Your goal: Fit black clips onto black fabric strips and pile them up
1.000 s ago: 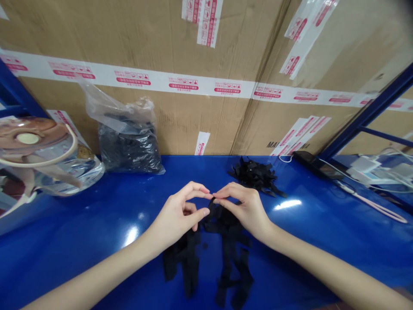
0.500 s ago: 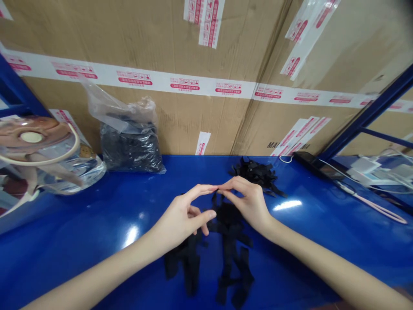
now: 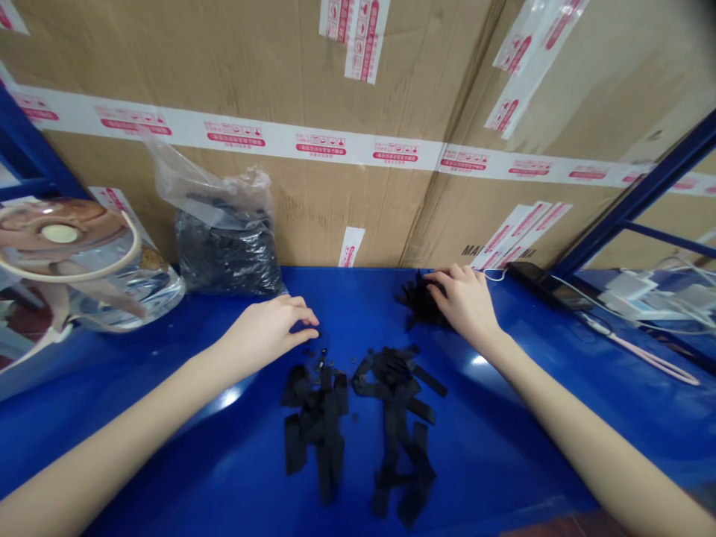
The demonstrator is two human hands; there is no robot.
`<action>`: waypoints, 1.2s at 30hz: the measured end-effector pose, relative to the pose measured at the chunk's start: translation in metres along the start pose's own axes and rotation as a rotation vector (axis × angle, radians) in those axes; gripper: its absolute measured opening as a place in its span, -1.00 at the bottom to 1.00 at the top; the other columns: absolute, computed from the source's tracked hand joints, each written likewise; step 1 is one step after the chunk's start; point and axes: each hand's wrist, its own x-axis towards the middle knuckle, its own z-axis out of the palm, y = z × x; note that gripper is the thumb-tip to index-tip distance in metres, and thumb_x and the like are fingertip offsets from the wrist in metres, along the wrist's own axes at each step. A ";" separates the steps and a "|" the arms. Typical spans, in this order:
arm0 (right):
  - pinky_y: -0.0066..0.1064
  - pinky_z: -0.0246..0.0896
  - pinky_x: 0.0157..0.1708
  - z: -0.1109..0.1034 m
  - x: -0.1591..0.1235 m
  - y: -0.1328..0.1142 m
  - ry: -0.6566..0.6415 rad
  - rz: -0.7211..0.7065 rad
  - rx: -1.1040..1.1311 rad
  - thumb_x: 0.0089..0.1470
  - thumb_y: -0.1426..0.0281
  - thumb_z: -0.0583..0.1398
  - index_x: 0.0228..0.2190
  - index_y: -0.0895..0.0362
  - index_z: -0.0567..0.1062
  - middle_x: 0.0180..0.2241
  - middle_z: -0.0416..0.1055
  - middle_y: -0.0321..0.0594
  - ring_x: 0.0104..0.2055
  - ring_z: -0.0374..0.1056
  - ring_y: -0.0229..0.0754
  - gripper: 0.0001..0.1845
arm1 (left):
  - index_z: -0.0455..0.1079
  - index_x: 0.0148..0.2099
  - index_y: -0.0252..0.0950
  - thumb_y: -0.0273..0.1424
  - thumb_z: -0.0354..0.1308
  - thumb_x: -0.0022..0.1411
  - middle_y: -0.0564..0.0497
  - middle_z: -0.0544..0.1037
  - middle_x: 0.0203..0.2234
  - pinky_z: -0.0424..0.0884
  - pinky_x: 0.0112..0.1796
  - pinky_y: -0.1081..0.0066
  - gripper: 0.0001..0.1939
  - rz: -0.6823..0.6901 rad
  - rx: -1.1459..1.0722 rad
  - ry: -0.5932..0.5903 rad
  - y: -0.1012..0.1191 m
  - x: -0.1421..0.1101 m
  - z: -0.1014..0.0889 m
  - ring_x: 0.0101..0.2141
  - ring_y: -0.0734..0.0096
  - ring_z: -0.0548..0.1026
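Two loose heaps of black fabric strips lie on the blue tabletop (image 3: 168,440), one on the left (image 3: 316,421) and one on the right (image 3: 400,414). Tiny black bits (image 3: 324,362) are scattered just beyond them. My left hand (image 3: 268,332) hovers low over those bits with its fingers curled and thumb against fingertips; what it pinches is too small to make out. My right hand (image 3: 467,302) is stretched out to the far pile of small black pieces (image 3: 417,302), its fingers lying flat over the pile's right side.
A clear plastic bag of black pieces (image 3: 224,253) leans against taped cardboard boxes (image 3: 358,89) at the back. A shiny clear container (image 3: 78,268) stands at the left. A dark phone (image 3: 551,287), white chargers and cables (image 3: 643,298) lie at the right by a blue shelf post (image 3: 632,198).
My hands were pinched together over the middle strips. They have parted: the left moved left and down to the small bits, the right reached away to the far pile.
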 end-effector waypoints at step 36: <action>-0.30 0.07 -0.10 -0.018 -0.026 -0.077 -0.343 -0.499 0.529 0.26 0.41 0.09 -0.26 0.16 0.51 -0.21 0.44 -0.18 -0.17 0.28 -0.17 -0.81 | 0.42 -0.32 -0.23 -0.54 0.19 0.21 0.09 0.46 -0.25 0.28 -0.20 0.43 -0.90 0.337 -0.269 -0.104 0.051 -0.013 0.014 -0.20 0.39 0.40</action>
